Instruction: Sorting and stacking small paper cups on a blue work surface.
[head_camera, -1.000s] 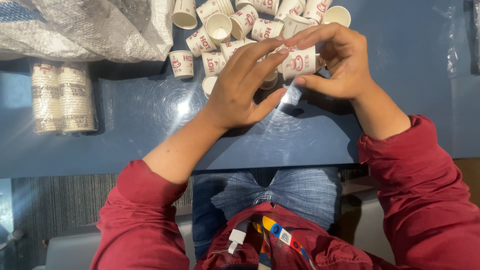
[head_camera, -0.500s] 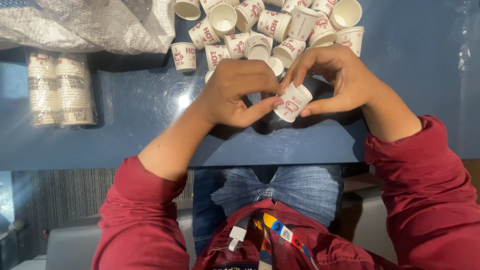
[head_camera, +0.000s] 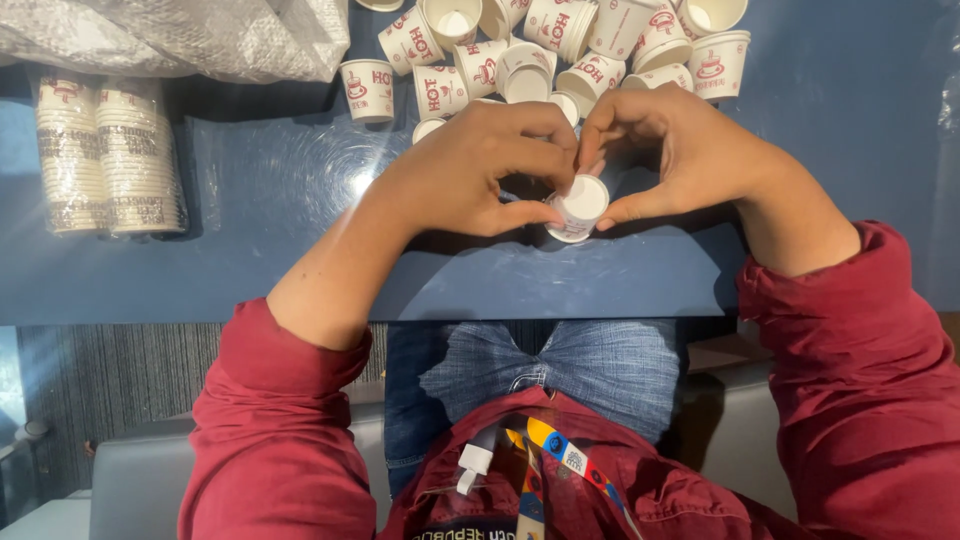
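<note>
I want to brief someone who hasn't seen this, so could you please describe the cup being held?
On the blue table, below the loose heap of printed paper cups, the left hand and right hand meet. The held cup sits between their fingertips, the only one off the heap, its plain white base facing the camera.

Take the heap of loose paper cups (head_camera: 560, 50) as the mark. Just this side of it, both hands fill the gap. To its left, bare blue table (head_camera: 270, 260) gives passage, until two wrapped cup stacks (head_camera: 105, 155) and a crumpled plastic bag (head_camera: 170, 35) block. To its right the tabletop lies open.
</note>
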